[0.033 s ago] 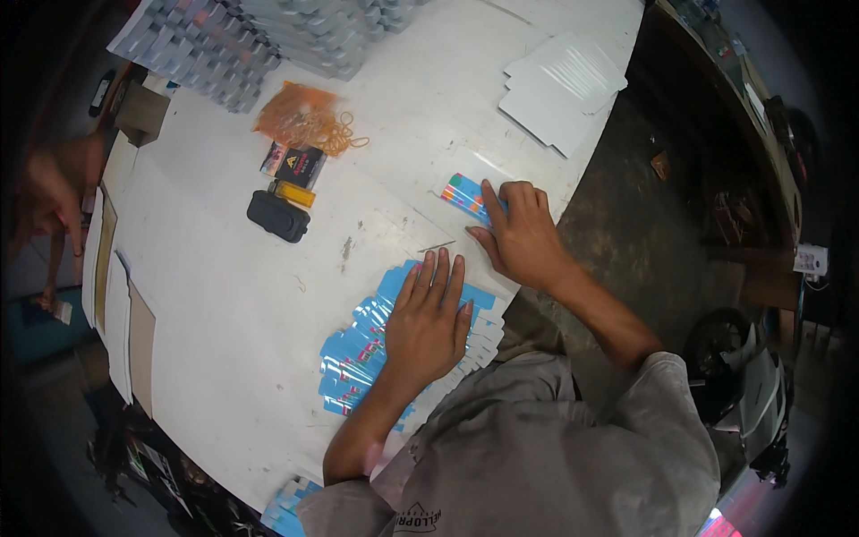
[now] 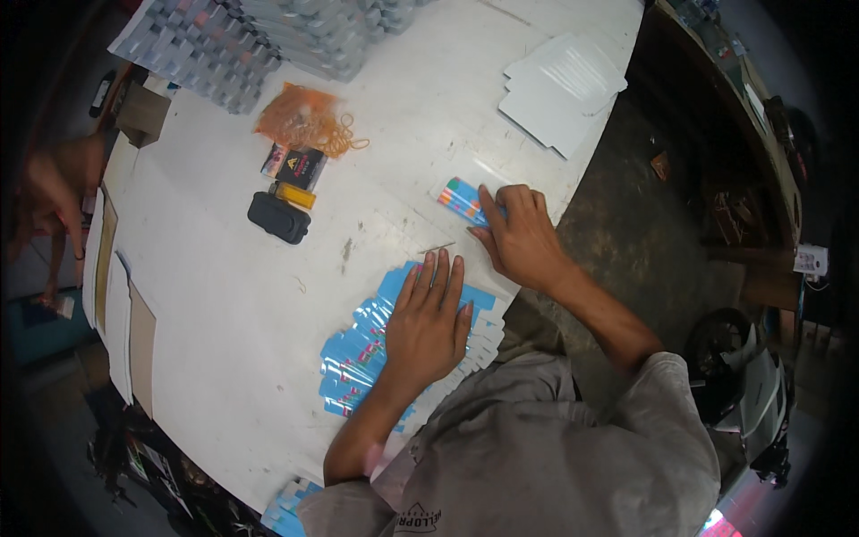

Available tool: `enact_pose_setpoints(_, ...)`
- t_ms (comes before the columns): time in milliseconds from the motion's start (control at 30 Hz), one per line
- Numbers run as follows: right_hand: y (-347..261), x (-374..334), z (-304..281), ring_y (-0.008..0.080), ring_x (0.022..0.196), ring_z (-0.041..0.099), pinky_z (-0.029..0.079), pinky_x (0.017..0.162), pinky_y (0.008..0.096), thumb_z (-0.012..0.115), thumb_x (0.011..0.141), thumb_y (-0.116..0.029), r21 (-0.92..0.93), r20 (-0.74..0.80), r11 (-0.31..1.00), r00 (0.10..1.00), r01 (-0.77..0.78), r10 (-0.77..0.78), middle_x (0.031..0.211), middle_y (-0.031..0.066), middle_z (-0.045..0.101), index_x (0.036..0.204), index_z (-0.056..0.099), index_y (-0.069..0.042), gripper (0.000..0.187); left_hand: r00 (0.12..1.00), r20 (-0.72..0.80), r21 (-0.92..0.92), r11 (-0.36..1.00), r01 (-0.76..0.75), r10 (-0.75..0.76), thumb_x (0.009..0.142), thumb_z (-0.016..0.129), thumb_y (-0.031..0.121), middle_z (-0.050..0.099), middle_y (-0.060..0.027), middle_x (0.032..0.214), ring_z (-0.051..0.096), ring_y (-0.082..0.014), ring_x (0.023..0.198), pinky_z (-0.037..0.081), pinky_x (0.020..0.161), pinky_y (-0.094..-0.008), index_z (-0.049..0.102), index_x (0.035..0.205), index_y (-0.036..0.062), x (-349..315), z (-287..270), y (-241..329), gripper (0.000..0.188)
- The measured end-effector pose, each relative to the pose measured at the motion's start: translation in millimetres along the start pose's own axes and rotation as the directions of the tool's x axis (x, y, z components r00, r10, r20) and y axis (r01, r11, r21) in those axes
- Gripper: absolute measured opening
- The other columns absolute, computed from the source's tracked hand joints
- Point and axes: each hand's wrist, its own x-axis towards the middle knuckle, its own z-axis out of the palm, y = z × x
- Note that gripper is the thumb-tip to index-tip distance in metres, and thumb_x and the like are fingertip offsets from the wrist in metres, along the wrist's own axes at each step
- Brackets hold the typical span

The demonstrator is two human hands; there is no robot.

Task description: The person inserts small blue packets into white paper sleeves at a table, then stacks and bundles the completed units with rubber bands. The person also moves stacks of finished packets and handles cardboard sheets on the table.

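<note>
My left hand (image 2: 423, 318) lies flat, fingers stretched out, on a fanned row of flat blue printed cartons (image 2: 353, 362) near the table's front edge. Their pale tabs stick out on the right side. Farther right, my right hand (image 2: 519, 234) is closed over one end of a small blue carton (image 2: 461, 197) with a multicoloured print. The carton lies on the table, and the fingers hide its right end. A thin dark sliver (image 2: 437, 247) lies between the two hands.
White flat cartons (image 2: 559, 98) are piled at the far right. Tall stacks of folded grey-white pieces (image 2: 304, 36) stand at the back. A bag of rubber bands (image 2: 304, 112), a dark pack (image 2: 300, 168), a yellow lighter (image 2: 295, 194) and a black case (image 2: 278, 217) sit mid-left. Another person's hand (image 2: 58, 192) shows far left.
My right hand and the small carton under it have shifted very slightly. The left hand and the fanned cartons stay where they were.
</note>
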Motion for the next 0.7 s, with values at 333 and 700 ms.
enact_pose_setpoints(333, -33.4, -5.8, -22.4, 0.0498, 0.079, 0.067, 0.051, 0.066, 0.0543, 0.057, 0.096, -0.002, 0.689, 0.372, 0.636, 0.923, -0.347, 0.1, 0.079, 0.0292, 0.066, 0.108, 0.062, 0.005, 0.015, 0.998, 0.053, 0.19, 0.981, -0.037, 0.028, 0.102, 0.054, 0.033, 0.025, -0.0342, 0.165, 0.024, -0.0503, 0.154, 0.015, 0.125, -0.065, 0.039, 0.157, -0.0022, -2.3, 1.0, 7.8, 0.067)
enact_pose_setpoints(700, 19.0, 16.0, -20.9, 0.0402, 0.1, 0.069, 0.058, 0.083, 0.0466, 0.074, 0.092, -0.014, 0.215, -0.09, 0.944, 0.957, -0.251, 0.275, 0.111, 0.0233, 0.069, 0.113, 0.07, 0.0, 0.026, 0.996, 0.086, 0.014, 1.0, -0.027, 0.025, 0.102, 0.057, 0.044, 0.035, -0.0307, 0.161, 0.031, -0.0465, 0.152, 0.021, 0.124, -0.0612, 0.044, 0.151, -0.0068, -3.2, 5.2, -0.6, 0.072)
